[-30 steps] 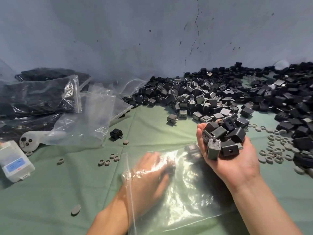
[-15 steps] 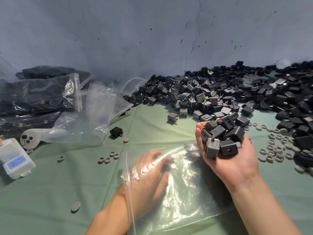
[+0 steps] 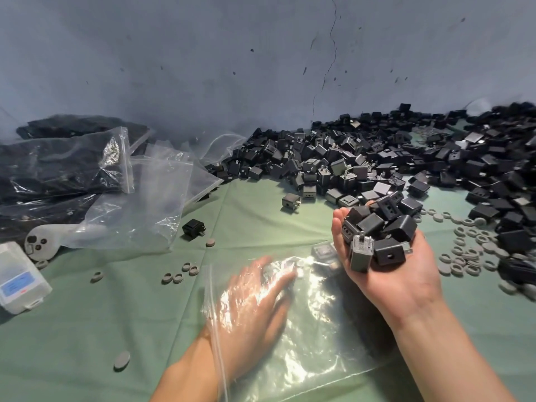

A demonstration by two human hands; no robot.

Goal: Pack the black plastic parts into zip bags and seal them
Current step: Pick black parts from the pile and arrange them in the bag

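A clear zip bag (image 3: 313, 338) lies on the green cloth in front of me. My left hand (image 3: 255, 300) is inside it through the open left edge, fingers spread flat. A part or two shows through the plastic at the bag's far end. My right hand (image 3: 388, 268) hovers palm up over the bag's far right corner, cupping a heap of black plastic parts (image 3: 374, 236). A large pile of the same black parts (image 3: 377, 163) stretches along the wall from the centre to the right.
Filled and empty zip bags (image 3: 95, 181) lie at the left. A white plastic box (image 3: 17, 280) sits at the left edge. One loose black part (image 3: 193, 229) and several grey rings (image 3: 181, 272) lie on the green cloth (image 3: 87, 329); more grey rings (image 3: 467, 253) lie at the right.
My left hand has shifted slightly inside the bag. My right hand keeps its handful of parts in nearly the same place.
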